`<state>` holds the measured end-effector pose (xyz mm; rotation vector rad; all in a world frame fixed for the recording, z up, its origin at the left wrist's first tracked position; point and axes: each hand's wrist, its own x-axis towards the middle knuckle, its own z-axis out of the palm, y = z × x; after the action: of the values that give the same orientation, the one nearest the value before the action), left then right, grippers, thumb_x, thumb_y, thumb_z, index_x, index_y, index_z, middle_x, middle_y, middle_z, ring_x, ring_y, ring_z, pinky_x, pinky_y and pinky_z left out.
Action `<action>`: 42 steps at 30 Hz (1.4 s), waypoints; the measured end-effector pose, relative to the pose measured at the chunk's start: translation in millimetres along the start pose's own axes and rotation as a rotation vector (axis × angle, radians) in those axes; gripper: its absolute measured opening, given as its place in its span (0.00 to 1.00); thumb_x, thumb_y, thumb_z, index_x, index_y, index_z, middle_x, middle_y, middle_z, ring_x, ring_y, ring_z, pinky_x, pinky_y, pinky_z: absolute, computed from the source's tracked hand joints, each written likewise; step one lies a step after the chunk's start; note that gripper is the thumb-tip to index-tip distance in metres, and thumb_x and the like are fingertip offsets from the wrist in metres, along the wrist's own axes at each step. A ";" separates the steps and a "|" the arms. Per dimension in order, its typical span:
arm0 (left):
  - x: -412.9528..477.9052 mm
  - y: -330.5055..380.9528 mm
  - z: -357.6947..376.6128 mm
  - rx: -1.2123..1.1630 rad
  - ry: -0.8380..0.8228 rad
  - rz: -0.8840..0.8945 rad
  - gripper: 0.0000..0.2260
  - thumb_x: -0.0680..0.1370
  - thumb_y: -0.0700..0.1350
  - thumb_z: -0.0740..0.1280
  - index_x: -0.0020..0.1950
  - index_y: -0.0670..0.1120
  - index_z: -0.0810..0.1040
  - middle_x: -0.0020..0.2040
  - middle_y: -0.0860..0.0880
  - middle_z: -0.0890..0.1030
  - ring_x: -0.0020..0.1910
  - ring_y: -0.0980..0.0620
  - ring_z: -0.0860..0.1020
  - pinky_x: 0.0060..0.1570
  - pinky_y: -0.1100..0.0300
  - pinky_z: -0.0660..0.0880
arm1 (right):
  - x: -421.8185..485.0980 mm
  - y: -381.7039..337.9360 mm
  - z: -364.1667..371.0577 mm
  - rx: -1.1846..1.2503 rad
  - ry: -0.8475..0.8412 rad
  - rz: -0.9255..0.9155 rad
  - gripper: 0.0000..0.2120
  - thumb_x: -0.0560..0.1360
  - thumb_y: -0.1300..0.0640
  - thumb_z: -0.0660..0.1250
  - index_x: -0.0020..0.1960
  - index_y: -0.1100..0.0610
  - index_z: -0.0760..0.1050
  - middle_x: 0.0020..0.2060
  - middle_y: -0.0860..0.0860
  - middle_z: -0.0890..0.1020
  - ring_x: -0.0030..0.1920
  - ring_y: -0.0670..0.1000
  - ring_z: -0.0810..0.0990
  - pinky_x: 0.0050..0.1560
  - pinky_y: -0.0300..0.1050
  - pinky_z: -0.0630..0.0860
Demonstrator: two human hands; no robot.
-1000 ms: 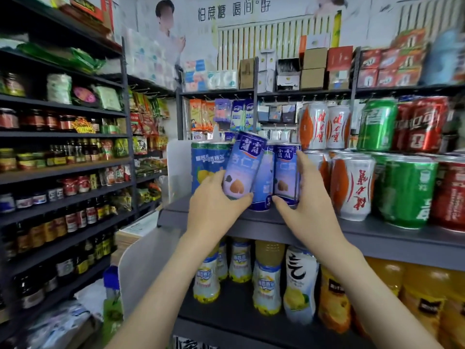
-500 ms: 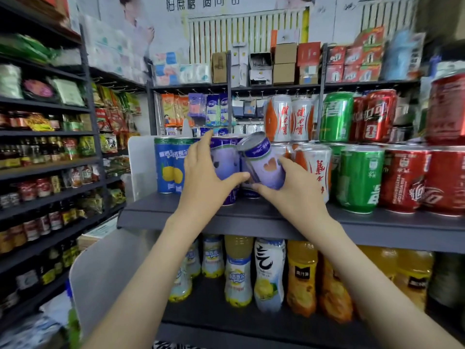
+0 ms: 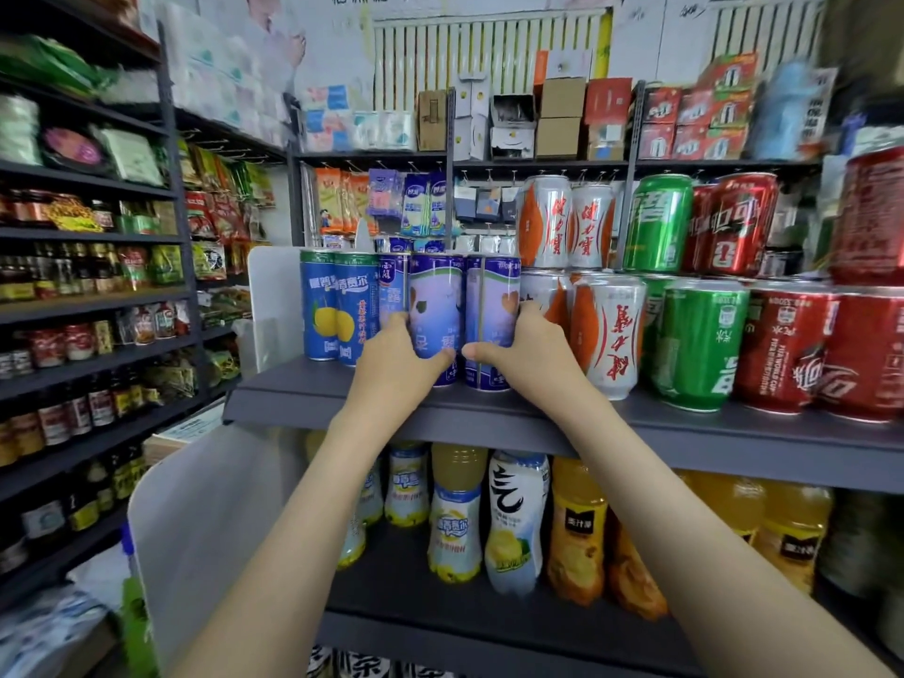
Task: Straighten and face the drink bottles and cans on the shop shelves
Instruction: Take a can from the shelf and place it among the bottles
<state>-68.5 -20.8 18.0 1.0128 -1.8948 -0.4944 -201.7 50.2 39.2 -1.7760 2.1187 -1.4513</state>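
Two tall blue-and-lilac cans stand upright side by side on the grey top shelf [image 3: 489,418]. My left hand [image 3: 396,364] grips the left can [image 3: 437,305], thumb across its lower front. My right hand [image 3: 518,354] grips the right can [image 3: 491,305], fingers curled round its right side. Left of them stand a third blue can [image 3: 394,291] and two blue lemon-print cans [image 3: 337,300]. To the right are white-and-orange cans [image 3: 609,335], green cans [image 3: 699,345] and red cans [image 3: 787,345], with more stacked on top.
Drink bottles [image 3: 457,521] in yellow, white and orange fill the lower shelf. A white divider panel [image 3: 271,305] closes the shelf's left end. Dark racks of jars and sauce bottles [image 3: 83,408] line the left aisle. Boxes [image 3: 557,115] sit on the far top shelf.
The tilted cans in my hands have been set upright on the shelf, next to each other. Both hands slid down to their lower halves. The view moved closer.
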 end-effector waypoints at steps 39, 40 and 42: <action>-301.7 220.8 398.1 0.024 -0.247 0.202 0.16 0.78 0.43 0.62 0.66 0.46 0.69 0.61 0.47 0.74 0.55 0.47 0.76 0.47 0.51 0.75 | -238.3 439.8 -296.6 0.164 0.392 0.488 0.36 0.70 0.56 0.74 0.71 0.62 0.60 0.64 0.56 0.73 0.62 0.53 0.73 0.56 0.39 0.69; -302.0 222.7 397.7 0.025 -0.247 0.214 0.15 0.78 0.43 0.62 0.65 0.46 0.70 0.60 0.47 0.74 0.54 0.47 0.76 0.46 0.50 0.75 | -234.6 444.2 -295.6 0.145 0.361 0.484 0.34 0.70 0.55 0.74 0.69 0.61 0.62 0.63 0.56 0.74 0.61 0.53 0.74 0.54 0.40 0.69; -301.8 225.1 394.4 0.030 -0.233 0.234 0.15 0.78 0.43 0.63 0.64 0.47 0.70 0.59 0.47 0.75 0.52 0.47 0.77 0.45 0.51 0.76 | -231.0 450.1 -294.1 0.084 0.330 0.448 0.28 0.70 0.55 0.73 0.65 0.61 0.67 0.59 0.56 0.77 0.58 0.55 0.76 0.51 0.41 0.70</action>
<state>-429.8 330.0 -191.1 0.7652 -2.2010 -0.4631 -623.0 377.3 -201.7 -0.9905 2.3500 -1.7470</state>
